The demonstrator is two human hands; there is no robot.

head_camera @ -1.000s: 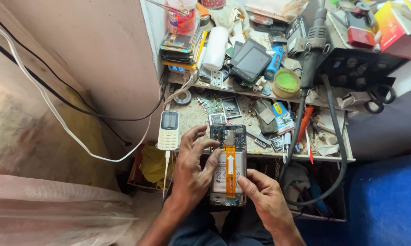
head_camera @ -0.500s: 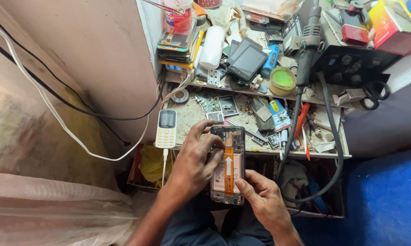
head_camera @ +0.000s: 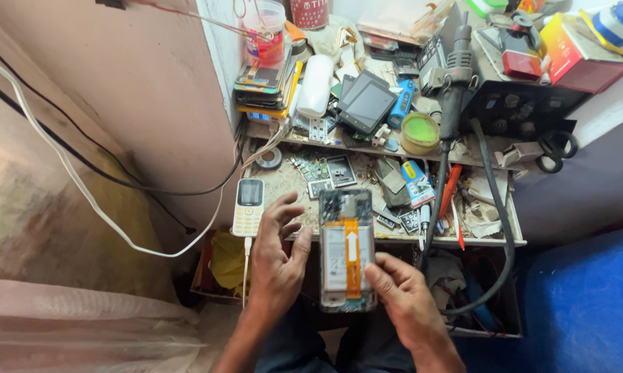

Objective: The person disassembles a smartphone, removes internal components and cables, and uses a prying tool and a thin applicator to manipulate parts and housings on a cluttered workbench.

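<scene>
Your bench is a narrow, dusty tray crowded with parts. At its left edge a white keypad phone lies with a cable plugged into its bottom end. Small circuit boards sit near the back, a tape roll left of them. Toward the right you have a blue tube and an orange-handled tool. Behind, the raised shelf carries a green tin, a dark screen and stacked phones.
</scene>
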